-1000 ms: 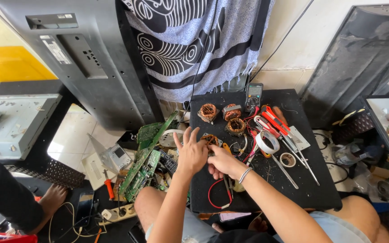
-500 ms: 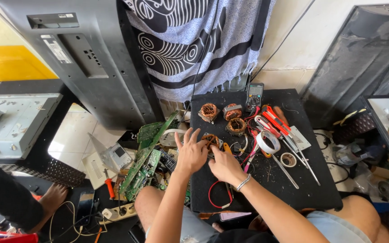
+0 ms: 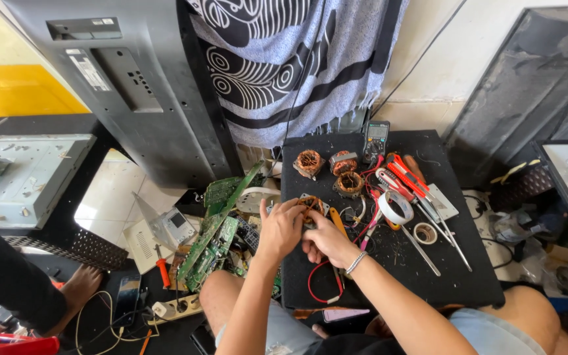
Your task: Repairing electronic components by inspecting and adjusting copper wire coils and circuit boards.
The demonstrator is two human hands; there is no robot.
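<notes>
head view: hands (image 3: 304, 233) unmoved on coil (image 3: 311, 204)

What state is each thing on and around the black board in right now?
Left hand: gripping the copper coil.
Right hand: fingers on the same coil.
Copper coil: held between both hands, low over the black board.
Three other coils: lying loose.
Multimeter: lying flat.
Tape roll: lying flat.
Green circuit boards: piled loosely.

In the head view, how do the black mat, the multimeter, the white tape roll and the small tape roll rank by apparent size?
Largest to smallest:
1. black mat
2. multimeter
3. white tape roll, though it looks almost the same size as the multimeter
4. small tape roll
</notes>
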